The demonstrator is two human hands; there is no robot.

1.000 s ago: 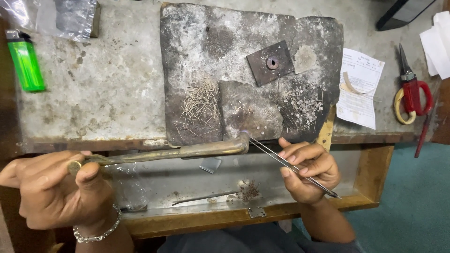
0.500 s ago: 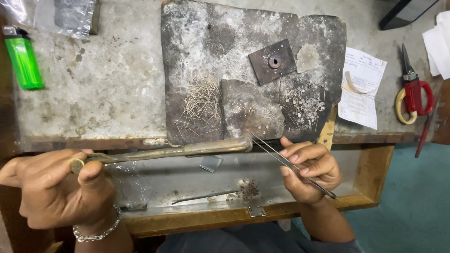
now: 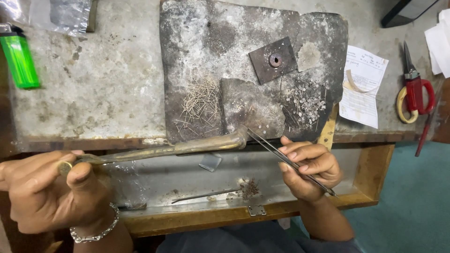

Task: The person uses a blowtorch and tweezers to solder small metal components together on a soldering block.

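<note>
**Torch nozzle and tweezer tips meet at the slab's near edge**

While the left hand [image 3: 49, 194] is closed around the left end of a long brass torch pipe [image 3: 173, 149], the pipe's long axis runs left to right, its nozzle touching the near edge of the charred slab [image 3: 225, 51]. The right hand [image 3: 309, 168] pinches slim tweezers [image 3: 286, 159] between thumb and fingers; these slant up-left, tips just beside the nozzle. Loose wire pins [image 3: 201, 100] lie farther back on the slab.

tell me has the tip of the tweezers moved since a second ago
No. The tweezers in the right hand keep their tip beside the brass pipe end, at the front edge of the grey slab, as before.
</note>
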